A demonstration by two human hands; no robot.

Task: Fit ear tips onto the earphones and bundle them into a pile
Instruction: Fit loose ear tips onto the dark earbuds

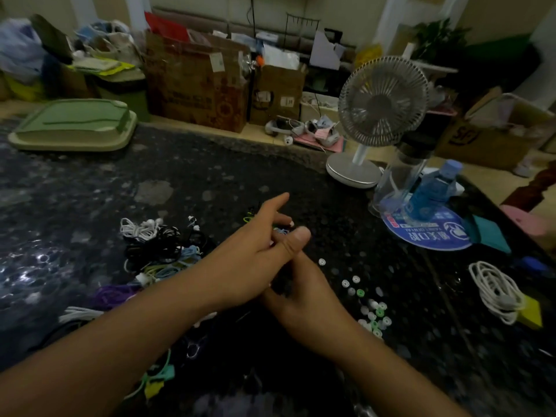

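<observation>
Dark earphone bundle (282,285) between crossed hands, axis unclear.

Dim, underexposed. Glare patches on the glossy dark surface (36,260) at left. Background soft and blurry; wide-angle bending at edges. Near forearms slightly out of focus.

On the table (210,176): one desk fan (379,115) and two bottles, one clear (400,173), one blue (433,191), near the far right edge; one white coiled cable (496,291) at the right edge; one green tray (75,126) at the far left corner. The loose ear tips (371,308) are too many and too blurred to count.
</observation>
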